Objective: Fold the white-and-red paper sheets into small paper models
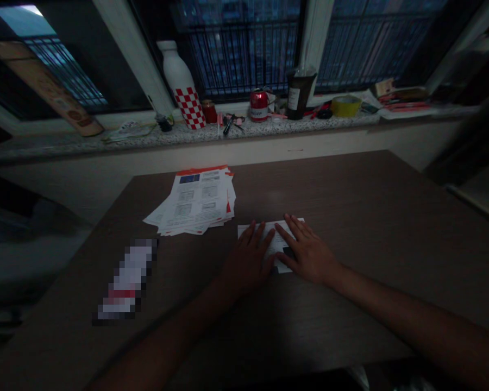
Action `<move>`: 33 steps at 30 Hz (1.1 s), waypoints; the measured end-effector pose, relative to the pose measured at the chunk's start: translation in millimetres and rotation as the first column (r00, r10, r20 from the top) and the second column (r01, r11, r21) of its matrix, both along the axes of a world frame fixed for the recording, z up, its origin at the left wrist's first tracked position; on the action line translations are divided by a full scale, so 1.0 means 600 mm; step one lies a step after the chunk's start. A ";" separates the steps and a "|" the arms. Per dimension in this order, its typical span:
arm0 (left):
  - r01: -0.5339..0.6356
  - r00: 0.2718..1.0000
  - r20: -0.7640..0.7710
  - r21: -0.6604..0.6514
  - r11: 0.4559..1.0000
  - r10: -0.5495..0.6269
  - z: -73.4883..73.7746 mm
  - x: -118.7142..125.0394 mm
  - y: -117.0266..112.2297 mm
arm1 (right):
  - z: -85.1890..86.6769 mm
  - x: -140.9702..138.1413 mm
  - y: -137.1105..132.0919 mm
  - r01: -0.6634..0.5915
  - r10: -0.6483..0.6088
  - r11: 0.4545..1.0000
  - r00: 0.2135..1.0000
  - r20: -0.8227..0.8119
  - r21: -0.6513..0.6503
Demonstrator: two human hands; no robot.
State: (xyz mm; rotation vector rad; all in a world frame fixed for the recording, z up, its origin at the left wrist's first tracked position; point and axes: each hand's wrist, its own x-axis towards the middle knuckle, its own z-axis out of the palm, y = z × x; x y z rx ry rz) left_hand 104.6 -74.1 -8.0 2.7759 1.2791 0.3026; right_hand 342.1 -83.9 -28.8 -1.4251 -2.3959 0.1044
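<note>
A small printed sheet of paper point(287, 266), perhaps folded, lies flat on the brown table point(342, 195) in front of me. My left hand point(250, 255) rests palm down over its left part, fingers spread. Over the right part lies my right hand point(307, 250), also flat with its fingers apart. Both hands cover much of the sheet, and the thumbs come close together near its lower middle. Beyond my left hand is a fanned stack of printed sheets point(199, 198) with orange edges.
A pixelated phone-like object point(126, 279) lies at the table's left. On the stone windowsill point(138, 142) stand a white bottle with red checks point(183, 87), a red can point(258, 106), a dark cup point(299, 95) and a yellow tape roll point(346, 106). A cardboard tube point(49, 89) leans at the left.
</note>
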 end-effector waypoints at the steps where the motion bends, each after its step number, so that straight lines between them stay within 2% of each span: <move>1: -0.005 1.000 -0.013 0.004 1.000 0.005 -0.001 -0.005 0.000 | 0.000 0.001 0.000 0.004 -0.004 1.000 1.000 0.000 0.001; 6: -0.071 0.995 -0.074 0.029 0.997 0.073 -0.008 -0.046 -0.001 | 0.001 0.000 0.000 0.009 -0.009 1.000 1.000 -0.005 -0.010; 10: -0.090 0.995 -0.045 0.030 0.996 0.091 -0.014 -0.066 -0.003 | 0.000 0.002 0.003 -0.003 0.003 1.000 1.000 0.005 -0.010; 13: -0.090 0.995 -0.033 0.030 0.996 0.091 -0.016 -0.066 -0.002 | 0.000 0.012 0.004 -0.021 0.021 1.000 1.000 -0.001 -0.006; 19: -0.096 0.994 -0.041 0.045 0.994 0.097 -0.016 -0.063 -0.001 | 0.000 0.042 0.004 0.071 -0.071 0.997 0.996 0.046 -0.014; 26: -0.106 0.993 -0.048 0.032 0.994 0.108 -0.017 -0.064 0.003 | -0.003 0.049 0.005 0.057 -0.058 0.998 0.998 0.035 0.009; 31: -0.111 0.994 -0.010 0.065 0.992 0.112 -0.001 -0.060 -0.004 | 0.009 0.056 0.022 0.010 -0.010 1.000 1.000 0.027 0.011; 33: -0.064 0.998 -0.012 0.077 0.995 0.065 0.010 -0.059 -0.007 | 0.018 0.058 0.032 -0.006 0.005 1.000 1.000 0.018 0.021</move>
